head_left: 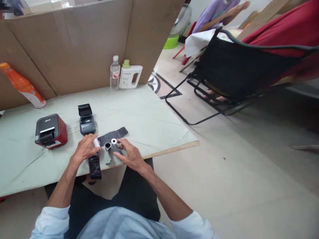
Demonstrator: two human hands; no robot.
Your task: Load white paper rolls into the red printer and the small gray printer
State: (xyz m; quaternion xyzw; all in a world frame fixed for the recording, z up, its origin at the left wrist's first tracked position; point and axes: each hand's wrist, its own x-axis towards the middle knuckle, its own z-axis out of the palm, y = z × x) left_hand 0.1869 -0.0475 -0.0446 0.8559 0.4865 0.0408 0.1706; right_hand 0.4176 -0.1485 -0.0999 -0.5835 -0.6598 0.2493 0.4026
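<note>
My left hand (86, 147) is closed on a small white roll (96, 143), pinched between thumb and fingers. Below that roll a shiny black strip (95, 167) hangs over the table's front edge. My right hand (131, 155) curls its fingers round a second white roll (114, 141), which stands on end with a hole in its core. Just left of it stands a grey roll (108, 146) with a dark, open core and a loose tail. Behind the rolls lies another black strip (113, 135). A small dark label printer (87, 125) with its lid up sits beyond my left hand.
A red and black printer (51, 129) stands at the left of the pale green table (139, 109). At the back are an orange bottle (23, 86), a water bottle (115, 73) and a white jug (129, 78) before a cardboard wall (74, 49). A black folding chair (239, 69) stands right; a person sits beyond.
</note>
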